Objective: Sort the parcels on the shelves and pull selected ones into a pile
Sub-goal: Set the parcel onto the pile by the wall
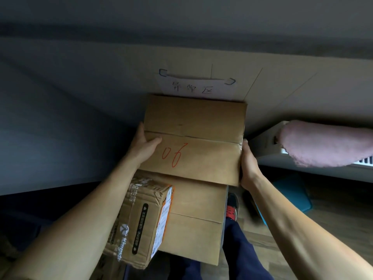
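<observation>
Cardboard fills the middle of the head view: a brown box marked 06 [193, 138] in red pen is held out in front of the person, its top face crossed by a taped seam. The left hand [144, 141] grasps its left edge, the thumb lying curled over the top face just above the red number and the fingers wrapped down the side. The right hand [249, 164] clasps the right edge, palm flat against the side and thumb pointing up along the corner; its other fingers are hidden behind the cardboard. Both forearms reach in bare from the lower corners. The near edge of the held box overlaps the far end of a larger plain box [193, 219] below it, though whether the two touch cannot be told. Against the left side of that plain box leans a printed parcel [141, 225], wrapped in clear tape, tilted, with a white and orange shipping label on its right face. Behind the held box, a paper sign [193, 86] with handwritten characters is fixed to the pale wall [80, 81] by blue tape at its upper corners; the far edge of the box meets the bottom of the sign in the picture. To the right, a pink cloth [327, 144] is draped over a white heater [266, 146]. Lower down, a shoe [232, 207] with red laces and dark blue trousers [242, 251] show beside the plain box, and a teal object [290, 195] lies on the wooden floor [333, 211].
</observation>
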Demonstrator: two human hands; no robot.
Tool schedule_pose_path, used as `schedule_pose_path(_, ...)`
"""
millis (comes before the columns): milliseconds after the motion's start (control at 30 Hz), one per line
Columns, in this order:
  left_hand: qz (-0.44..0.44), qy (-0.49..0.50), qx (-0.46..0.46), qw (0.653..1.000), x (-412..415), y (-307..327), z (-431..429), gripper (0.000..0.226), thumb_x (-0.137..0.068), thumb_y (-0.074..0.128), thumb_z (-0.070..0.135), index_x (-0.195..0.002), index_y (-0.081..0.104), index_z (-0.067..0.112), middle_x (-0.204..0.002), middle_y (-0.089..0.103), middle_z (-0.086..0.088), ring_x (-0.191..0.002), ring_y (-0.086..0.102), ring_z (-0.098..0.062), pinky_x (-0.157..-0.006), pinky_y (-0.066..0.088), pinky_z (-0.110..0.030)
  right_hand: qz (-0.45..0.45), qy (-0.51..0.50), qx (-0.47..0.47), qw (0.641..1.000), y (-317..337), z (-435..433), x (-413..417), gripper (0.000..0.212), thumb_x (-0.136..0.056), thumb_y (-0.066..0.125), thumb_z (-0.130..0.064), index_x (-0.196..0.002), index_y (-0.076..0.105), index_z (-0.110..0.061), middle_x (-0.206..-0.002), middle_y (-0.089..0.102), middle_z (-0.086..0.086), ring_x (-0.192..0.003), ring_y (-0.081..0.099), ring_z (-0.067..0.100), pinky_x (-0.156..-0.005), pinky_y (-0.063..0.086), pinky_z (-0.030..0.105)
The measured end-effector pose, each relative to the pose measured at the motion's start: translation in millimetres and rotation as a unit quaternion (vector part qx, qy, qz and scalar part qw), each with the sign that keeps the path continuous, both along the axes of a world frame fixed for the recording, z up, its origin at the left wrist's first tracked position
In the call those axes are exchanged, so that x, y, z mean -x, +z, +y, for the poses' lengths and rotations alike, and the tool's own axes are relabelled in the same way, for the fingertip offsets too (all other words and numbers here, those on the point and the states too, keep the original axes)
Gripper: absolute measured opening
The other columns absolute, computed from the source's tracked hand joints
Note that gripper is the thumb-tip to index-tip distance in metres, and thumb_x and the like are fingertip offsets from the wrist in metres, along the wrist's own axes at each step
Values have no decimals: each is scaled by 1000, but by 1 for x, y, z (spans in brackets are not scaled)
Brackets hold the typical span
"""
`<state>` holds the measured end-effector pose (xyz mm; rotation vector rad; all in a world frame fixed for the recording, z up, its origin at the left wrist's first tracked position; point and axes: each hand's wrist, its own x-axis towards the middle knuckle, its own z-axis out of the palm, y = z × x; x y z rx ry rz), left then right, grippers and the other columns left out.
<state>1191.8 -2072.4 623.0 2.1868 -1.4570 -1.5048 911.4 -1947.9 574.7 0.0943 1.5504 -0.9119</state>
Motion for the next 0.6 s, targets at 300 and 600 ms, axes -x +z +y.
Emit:
schedule_pose_path(300, -43, -22, -34, 998, -2, -19, -3, 92, -98, 64, 47, -162, -2, 42, -168, 27, -3, -150, 35, -32, -119, 33, -60, 27, 4, -22, 999, -16, 0, 0, 66, -99, 41, -72, -130, 67, -21, -116, 76, 13, -105, 74, 31, -101, 56, 50)
schedule_pose_path(600, -28, 9, -32, 999, -8, -26, 3, 105, -85, 67, 64, -160, -5, 50, -170, 23, 1, -152, 31, -30, -121, 30, -59, -13, 0, -10, 1000, -31, 0, -4, 57, -105, 39, -66, -118, 69, -20, -116, 75, 14, -102, 72, 29, -87, 56, 41)
